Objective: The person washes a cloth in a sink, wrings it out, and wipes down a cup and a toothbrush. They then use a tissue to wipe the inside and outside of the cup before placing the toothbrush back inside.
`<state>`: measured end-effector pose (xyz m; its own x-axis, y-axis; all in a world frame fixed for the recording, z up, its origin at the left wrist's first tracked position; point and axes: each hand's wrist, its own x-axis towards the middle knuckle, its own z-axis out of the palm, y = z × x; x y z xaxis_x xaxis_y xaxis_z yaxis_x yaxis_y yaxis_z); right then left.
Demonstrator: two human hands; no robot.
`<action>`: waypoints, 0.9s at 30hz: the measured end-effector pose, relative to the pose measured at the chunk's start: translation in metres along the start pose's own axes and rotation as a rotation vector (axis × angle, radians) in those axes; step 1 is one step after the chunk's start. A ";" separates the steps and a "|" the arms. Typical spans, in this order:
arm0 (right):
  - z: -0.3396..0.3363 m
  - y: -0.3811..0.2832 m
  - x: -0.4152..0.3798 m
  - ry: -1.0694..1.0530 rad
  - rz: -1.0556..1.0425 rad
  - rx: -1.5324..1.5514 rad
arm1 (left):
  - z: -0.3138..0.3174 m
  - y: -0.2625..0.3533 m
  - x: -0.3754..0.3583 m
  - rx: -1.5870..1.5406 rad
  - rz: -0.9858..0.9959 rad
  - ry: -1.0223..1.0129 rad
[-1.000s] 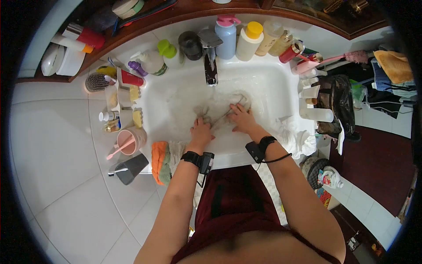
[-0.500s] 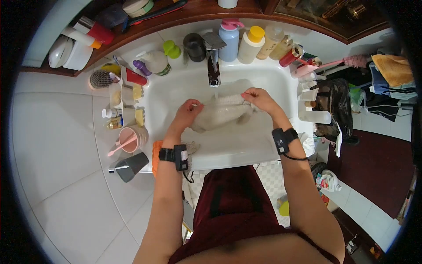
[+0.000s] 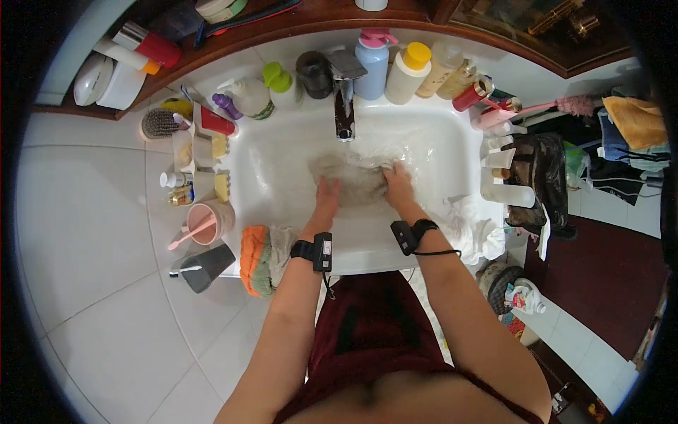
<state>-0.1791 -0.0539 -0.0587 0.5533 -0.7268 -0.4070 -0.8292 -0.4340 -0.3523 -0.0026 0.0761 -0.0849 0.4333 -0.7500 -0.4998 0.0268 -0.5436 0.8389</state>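
Note:
A pale grey wet cloth (image 3: pixel 359 182) lies spread in the cloudy water of the white sink (image 3: pixel 353 258), below the metal tap (image 3: pixel 344 124). My left hand (image 3: pixel 327 198) is at the cloth's left part, its fingertips partly under water and closed on the fabric. At the right end, my right hand (image 3: pixel 399 185) grips the cloth's edge between thumb and fingers. The cloth's folds blur beneath the surface. Both wrists carry black strapped devices with cables.
Bottles, including a blue pump bottle (image 3: pixel 371 71) and a yellow-capped one (image 3: pixel 408 74), line the back rim. On the left stand a pink cup (image 3: pixel 212 222) and a dark grey tumbler (image 3: pixel 205 268). Folded cloths (image 3: pixel 256 258) hang over the front-left rim; white fabric (image 3: pixel 470 233) lies front-right.
Both hands have come closer together and lowered the cloth from above the water into it. The water is rippling, and the folded cloths at the front left now show more fully.

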 end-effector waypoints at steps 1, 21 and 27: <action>0.040 0.009 0.013 0.088 0.066 0.183 | 0.005 0.008 -0.003 -0.185 -0.068 -0.047; -0.027 -0.112 -0.020 0.305 -0.165 0.385 | 0.016 0.085 -0.009 -1.138 -0.270 0.008; -0.026 -0.052 -0.003 0.203 -0.181 0.108 | 0.007 0.085 -0.019 -0.608 -0.333 0.112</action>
<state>-0.1394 -0.0428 -0.0175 0.6550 -0.7393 -0.1562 -0.6993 -0.5147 -0.4962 -0.0149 0.0417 -0.0055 0.4038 -0.5190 -0.7533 0.6592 -0.4059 0.6330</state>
